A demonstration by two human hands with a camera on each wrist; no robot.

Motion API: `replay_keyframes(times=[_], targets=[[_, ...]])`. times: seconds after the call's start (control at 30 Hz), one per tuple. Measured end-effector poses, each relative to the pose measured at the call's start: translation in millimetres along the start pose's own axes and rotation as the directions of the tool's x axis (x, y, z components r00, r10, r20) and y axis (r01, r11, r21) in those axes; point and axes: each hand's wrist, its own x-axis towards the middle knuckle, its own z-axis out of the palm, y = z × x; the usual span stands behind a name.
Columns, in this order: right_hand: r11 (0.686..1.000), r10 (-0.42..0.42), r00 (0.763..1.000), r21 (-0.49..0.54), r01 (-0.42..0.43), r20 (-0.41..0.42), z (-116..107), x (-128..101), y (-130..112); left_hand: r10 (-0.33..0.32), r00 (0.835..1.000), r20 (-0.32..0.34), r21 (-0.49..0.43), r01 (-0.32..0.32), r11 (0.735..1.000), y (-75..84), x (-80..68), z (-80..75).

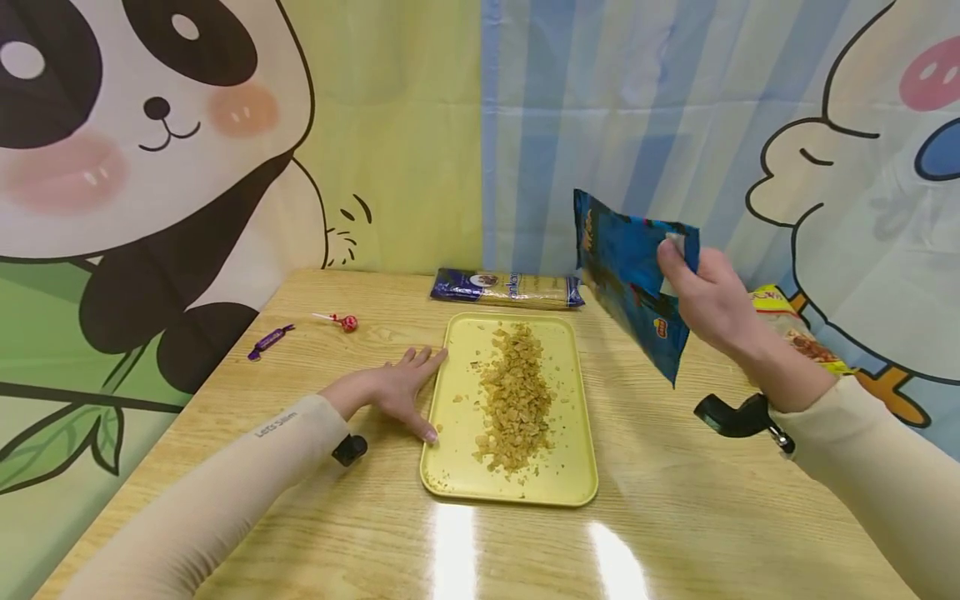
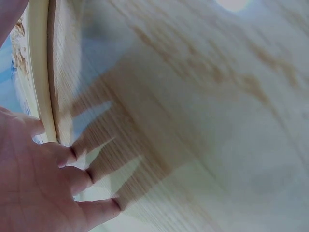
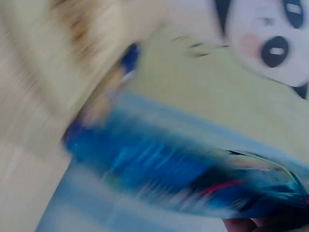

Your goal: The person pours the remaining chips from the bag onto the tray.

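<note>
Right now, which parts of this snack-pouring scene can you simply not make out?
- Blue bag: its print is too small in the head view and motion-blurred in the right wrist view.
- Yellow packet: mostly hidden behind the right hand.
- Yellow tray: cut off by the left wrist view's edge.
- Left hand: its palm side is hidden in the head view.
- Lollipop: wrapper too small to read.

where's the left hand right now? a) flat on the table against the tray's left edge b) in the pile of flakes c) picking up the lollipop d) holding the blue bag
a: the left hand lies flat on the table, fingers against the left rim of the yellow tray; the right hand holds the blue bag.
</note>
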Motion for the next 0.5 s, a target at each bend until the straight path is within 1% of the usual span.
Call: replay_keyframes(times=[0.03,0.07,0.13,0.2,0.27,0.33,0.37,0.4,0.5], targets=[[0.985,-0.036,0.999,-0.166,0.039,0.02,2.6,-1.5,5.5,-0.001,1.0,-0.001,0.001,0.001,1.0,0.2,0.1,0.1],[0.956,-0.066,0.996,-0.284,0.079,0.054,6.7,-3.4,12.9,-0.001,1.0,-0.001,0.002,0.001,1.0,0.4,0.2,0.3],[0.883,-0.083,0.98,-0.444,0.156,0.18,16.6,-10.4,30.6,-0.002,1.0,0.0,0.004,0.002,1.0,0.8,0.7,0.7],[0.806,-0.075,0.949,-0.542,0.238,0.305,27.2,-20.7,51.1,0.0,1.0,0.004,0.007,0.0,1.0,0.9,1.5,1.2],[0.755,-0.076,0.918,-0.58,0.308,0.388,37.6,-33.2,72.3,0.0,1.0,0.007,0.006,0.0,1.0,0.9,2.3,1.5],[0.715,-0.063,0.892,-0.604,0.353,0.447,45.7,-45.3,89.2,0.001,1.0,0.007,0.003,-0.001,1.0,0.4,3.0,1.6],[0.705,-0.06,0.883,-0.606,0.368,0.466,49.2,-50.1,96.1,0.002,1.0,0.006,0.003,-0.002,1.0,0.4,3.1,1.4],[0.708,-0.053,0.876,-0.601,0.372,0.48,52.0,-54.4,100.7,0.001,1.0,0.006,0.001,-0.001,1.0,0.1,3.1,1.3],[0.749,-0.018,0.865,-0.566,0.344,0.502,57.7,-62.1,108.2,0.0,1.0,0.004,-0.005,0.0,1.0,-0.8,3.0,1.0]])
